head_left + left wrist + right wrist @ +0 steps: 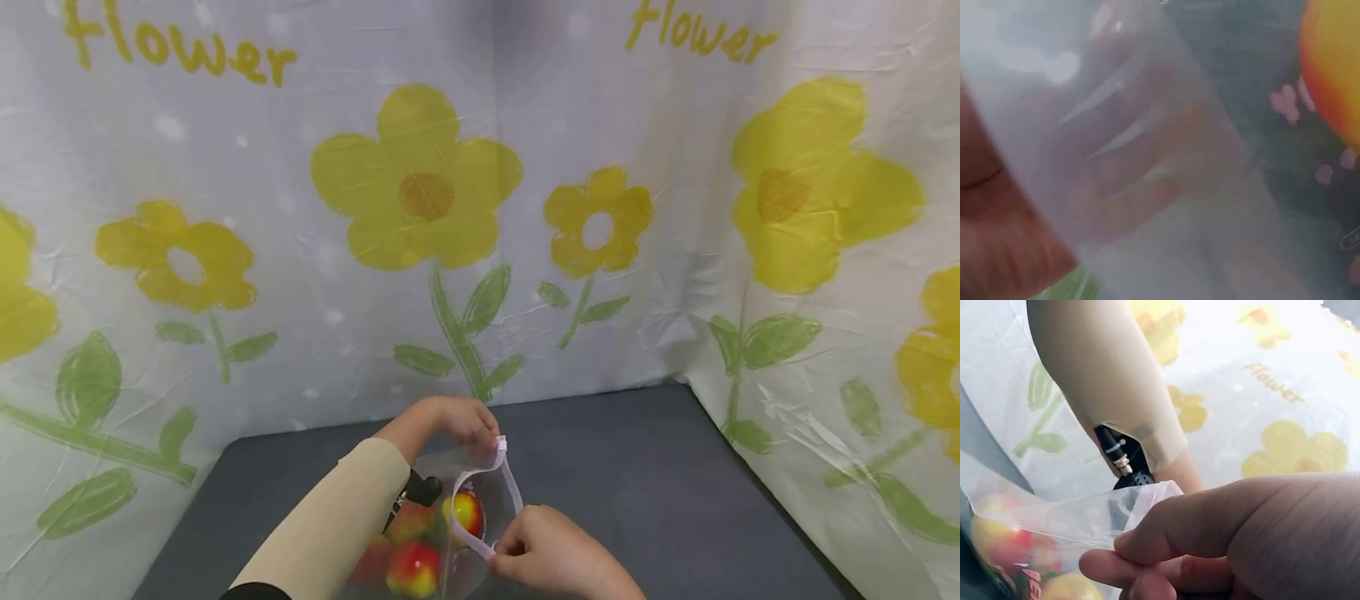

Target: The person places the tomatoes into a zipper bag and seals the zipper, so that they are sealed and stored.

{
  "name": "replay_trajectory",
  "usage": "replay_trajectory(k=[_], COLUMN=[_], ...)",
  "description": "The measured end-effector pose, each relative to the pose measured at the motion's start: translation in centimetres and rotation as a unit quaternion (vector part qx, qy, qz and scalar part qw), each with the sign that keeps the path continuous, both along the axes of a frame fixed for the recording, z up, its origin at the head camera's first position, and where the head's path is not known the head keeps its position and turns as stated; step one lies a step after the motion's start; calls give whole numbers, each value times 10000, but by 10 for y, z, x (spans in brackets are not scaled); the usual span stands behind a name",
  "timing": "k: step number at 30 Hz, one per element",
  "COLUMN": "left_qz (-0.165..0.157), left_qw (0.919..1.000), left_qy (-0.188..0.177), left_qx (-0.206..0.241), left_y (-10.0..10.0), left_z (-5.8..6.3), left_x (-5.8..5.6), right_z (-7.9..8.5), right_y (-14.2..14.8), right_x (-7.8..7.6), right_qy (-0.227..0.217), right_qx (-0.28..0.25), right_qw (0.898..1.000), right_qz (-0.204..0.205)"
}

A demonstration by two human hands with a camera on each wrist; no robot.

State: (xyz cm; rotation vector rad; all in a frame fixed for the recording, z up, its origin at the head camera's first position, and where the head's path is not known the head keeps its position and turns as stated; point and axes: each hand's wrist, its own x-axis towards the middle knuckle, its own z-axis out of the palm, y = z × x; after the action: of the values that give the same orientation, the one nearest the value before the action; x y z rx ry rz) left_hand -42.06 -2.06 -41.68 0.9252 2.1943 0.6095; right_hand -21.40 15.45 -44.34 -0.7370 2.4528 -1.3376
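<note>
A clear plastic zip bag [513, 490] with a pale strip round its mouth stands open above the dark table. Several red-and-yellow fruits that look like apples [414, 570] lie inside it, and one [467, 512] shows through the mouth. My left hand [467, 422] grips the far corner of the mouth, beside a white slider [502, 444]. In the left wrist view, its curled fingers [1129, 194] show blurred through the film. On the near side, my right hand [551, 550] pinches the strip between thumb and forefinger. The right wrist view shows this pinch at the bag's edge [1079, 519].
A dark grey table [615, 450] reaches back to white sheets [285, 367] painted with yellow flowers, at the back and both sides. The left forearm in a beige sleeve [337, 517], with a black wrist camera [423, 490], crosses over part of the bag.
</note>
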Motion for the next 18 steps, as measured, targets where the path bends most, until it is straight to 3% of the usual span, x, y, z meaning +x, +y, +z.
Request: replay_trajectory(k=[5, 10, 15, 18], left_qz=[283, 812, 1183, 1493], left_qw=[9955, 9785, 9519, 9232], left_qy=[4, 203, 568, 675], left_qx=[900, 1887, 2769, 3476], left_y=[-12, -28, -51, -65], left_z=[13, 31, 44, 49], left_x=[5, 6, 12, 22], right_z=[9, 23, 37, 45], right_y=[8, 25, 46, 59], right_x=[7, 14, 22, 26], right_qy=[150, 579, 1201, 1503], right_qx=[-3, -71, -46, 21], right_qw=[9998, 9983, 9917, 9832], right_qz=[164, 49, -465, -1036])
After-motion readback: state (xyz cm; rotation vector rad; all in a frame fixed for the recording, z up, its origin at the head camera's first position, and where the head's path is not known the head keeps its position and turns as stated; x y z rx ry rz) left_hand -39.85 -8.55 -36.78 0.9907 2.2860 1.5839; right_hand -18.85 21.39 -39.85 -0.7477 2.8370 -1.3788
